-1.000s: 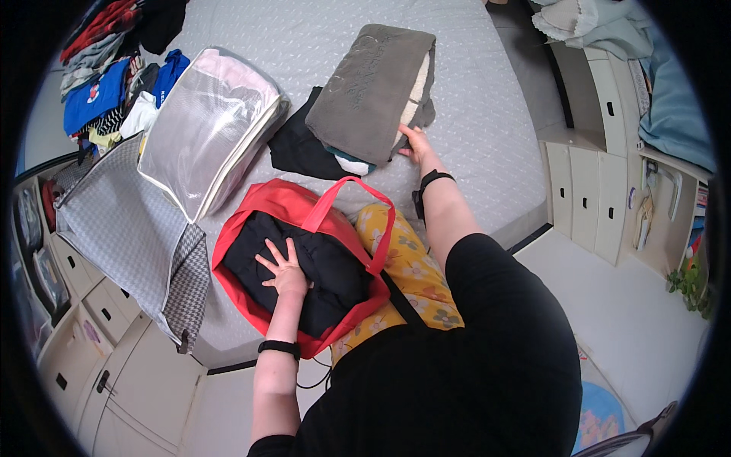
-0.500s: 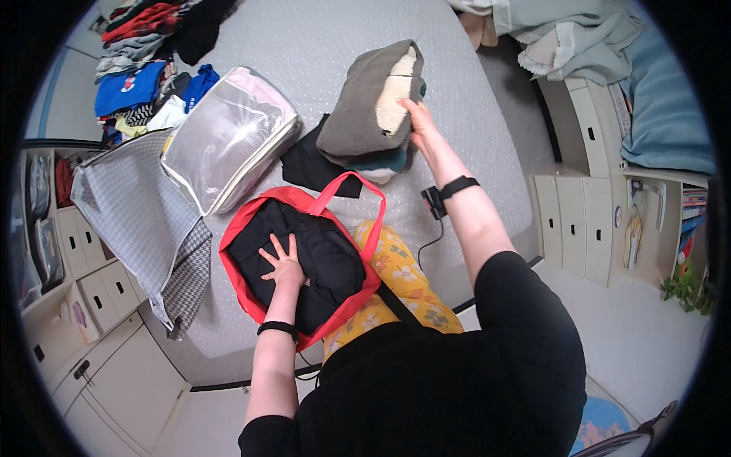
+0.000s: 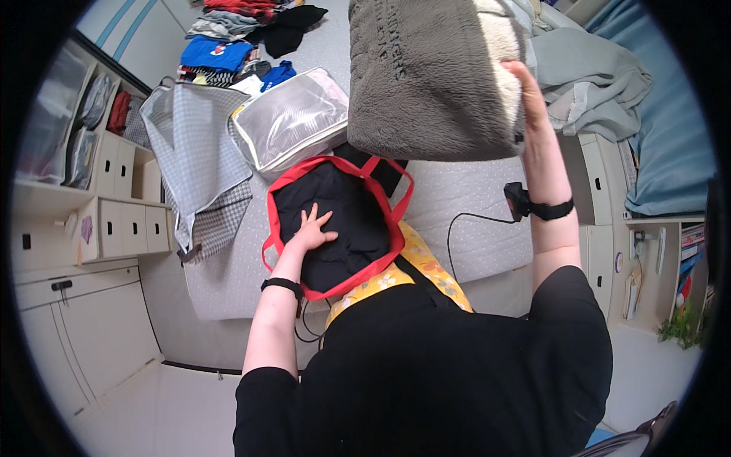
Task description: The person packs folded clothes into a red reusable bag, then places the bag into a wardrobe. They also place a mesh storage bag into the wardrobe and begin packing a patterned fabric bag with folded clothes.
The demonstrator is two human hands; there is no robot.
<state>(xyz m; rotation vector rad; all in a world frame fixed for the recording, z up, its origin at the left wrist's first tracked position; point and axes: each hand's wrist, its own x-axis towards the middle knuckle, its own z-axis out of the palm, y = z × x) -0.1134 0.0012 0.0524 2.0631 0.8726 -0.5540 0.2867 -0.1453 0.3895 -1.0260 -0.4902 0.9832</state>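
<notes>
Left hand [image 3: 311,230] spread on dark cloth, right hand [image 3: 529,95] gripping a grey bundle [image 3: 434,91]

At the centre of the frame, the left hand lies open with its fingers fanned out, resting on the dark cloth [image 3: 352,206] that fills a red bag [image 3: 354,282]. A red handle loops up at the bag's right side, and the bag sits against yellow floral trousers [image 3: 438,263].

At the upper right, the right hand is closed on the edge of the grey bundle, a folded fuzzy textile with a cream fleece strip along its right side. The thumb is against the cream part; the other fingers are mostly hidden. The bundle is lifted above the bed [image 3: 487,194], well apart from the bag.

Just above the bag lies a black cloth [image 3: 390,177], partly covered from view. Up and left of the bag stands a clear storage case [image 3: 293,118], with a grey checked bag [image 3: 190,148] slumped beside it. Piled clothes [image 3: 217,55] lie at the upper left. Each wrist wears a black band; a small black device [image 3: 516,202] on the right one trails a cable [image 3: 455,221].
</notes>
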